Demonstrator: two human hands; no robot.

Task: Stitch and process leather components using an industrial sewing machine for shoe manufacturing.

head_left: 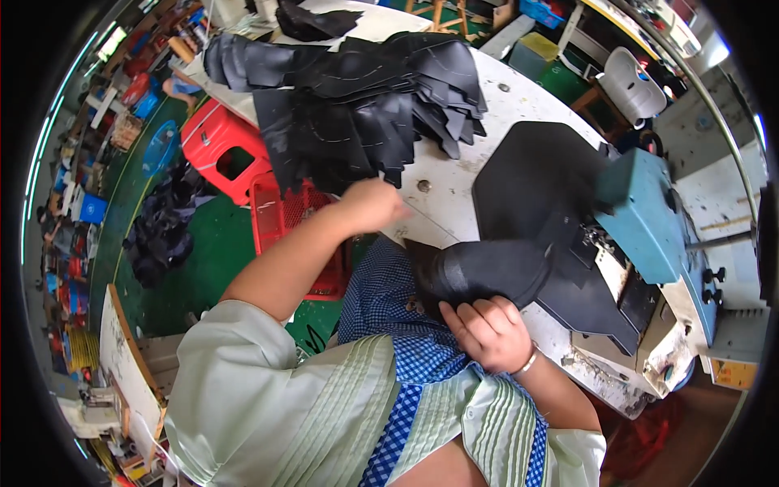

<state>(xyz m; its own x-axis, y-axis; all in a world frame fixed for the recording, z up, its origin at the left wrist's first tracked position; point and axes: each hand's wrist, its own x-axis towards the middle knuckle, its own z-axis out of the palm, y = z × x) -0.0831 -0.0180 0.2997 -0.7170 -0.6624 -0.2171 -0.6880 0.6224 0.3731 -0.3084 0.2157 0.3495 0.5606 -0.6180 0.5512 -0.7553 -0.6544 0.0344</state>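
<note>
My right hand [491, 333] has its fingers curled over the near edge of a black leather-like piece [487, 272]. The piece is bent into a curve and reaches rightward onto the dark work plate of a teal-headed machine [641, 215]. Near the front edge of a stack of black cut pieces [349, 122], my left hand [373, 207] is raised. Its fingers are smeared by motion, so I cannot tell whether anything is in them. Pale stitch-like lines mark several pieces in the stack.
The stack lies on a white worktable [442, 191]. A flat black board [531, 166] lies between stack and machine. At the left stand a red plastic stool [219, 146] and a red crate [276, 211]. Dark scraps [166, 219] lie on the green floor.
</note>
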